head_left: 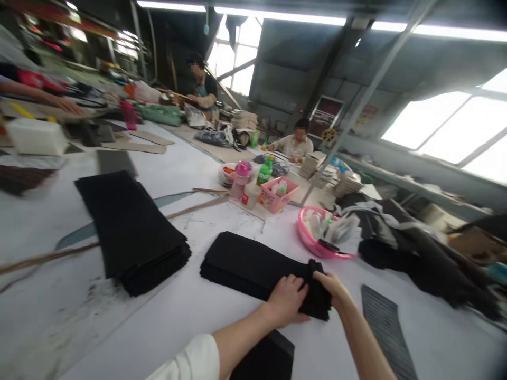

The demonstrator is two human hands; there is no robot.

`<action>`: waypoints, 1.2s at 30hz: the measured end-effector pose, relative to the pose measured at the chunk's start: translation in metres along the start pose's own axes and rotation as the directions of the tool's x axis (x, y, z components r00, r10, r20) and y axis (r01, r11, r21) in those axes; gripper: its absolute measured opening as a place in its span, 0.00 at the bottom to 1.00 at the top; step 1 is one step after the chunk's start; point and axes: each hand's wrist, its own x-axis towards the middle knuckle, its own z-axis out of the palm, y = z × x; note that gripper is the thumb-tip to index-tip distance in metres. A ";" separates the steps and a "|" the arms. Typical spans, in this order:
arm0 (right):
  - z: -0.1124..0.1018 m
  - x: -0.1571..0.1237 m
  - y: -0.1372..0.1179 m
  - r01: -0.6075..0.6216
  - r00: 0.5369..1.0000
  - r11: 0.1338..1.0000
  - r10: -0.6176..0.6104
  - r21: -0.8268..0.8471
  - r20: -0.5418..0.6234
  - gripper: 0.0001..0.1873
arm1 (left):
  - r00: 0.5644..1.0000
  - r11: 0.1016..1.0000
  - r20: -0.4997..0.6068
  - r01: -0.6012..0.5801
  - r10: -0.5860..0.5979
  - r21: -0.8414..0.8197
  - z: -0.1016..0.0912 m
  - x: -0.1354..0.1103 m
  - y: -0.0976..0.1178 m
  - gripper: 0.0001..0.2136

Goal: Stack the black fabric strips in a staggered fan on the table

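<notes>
A stack of black fabric pieces [253, 258] lies on the white table in front of me. My left hand [287, 301] grips its near edge, fingers bent over the top and thumb low along the side. At the right end, my right hand [335, 290] pinches a turned-up corner of the top fabric between thumb and fingers. A second, taller stack of black fabric [130, 221] lies to the left. Partly under my left forearm is another black piece [265, 359], cut off by the frame's bottom.
A pink basin [307, 237] of papers stands beyond my right hand. Behind are a pink basket [273, 200], a green bottle [266, 170] and a pink-lidded jug [240, 182]. Dark cloth [420, 264] heaps at right, near a grey ribbed strip [386, 327]. Other people work farther off.
</notes>
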 end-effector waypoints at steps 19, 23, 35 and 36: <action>-0.014 -0.039 -0.039 0.056 0.998 0.987 -0.062 0.151 0.033 0.06 | 0.937 0.457 0.223 0.327 -0.268 -0.827 -0.024 -0.071 0.056 0.18; -0.006 -0.081 -0.057 0.137 0.989 0.971 -0.146 0.198 0.031 0.07 | 0.819 -0.349 0.401 0.264 -0.411 -0.899 -0.028 -0.080 0.051 0.24; -0.024 -0.216 -0.017 0.336 0.939 0.938 -0.326 0.085 -0.110 0.36 | 0.715 -0.711 0.420 -0.154 -0.559 -0.686 -0.080 -0.089 -0.026 0.17; -0.024 -0.221 -0.011 0.360 0.915 0.933 -0.353 -0.002 -0.195 0.35 | 0.729 -0.712 0.412 -0.145 -0.547 -0.687 -0.086 -0.091 -0.024 0.17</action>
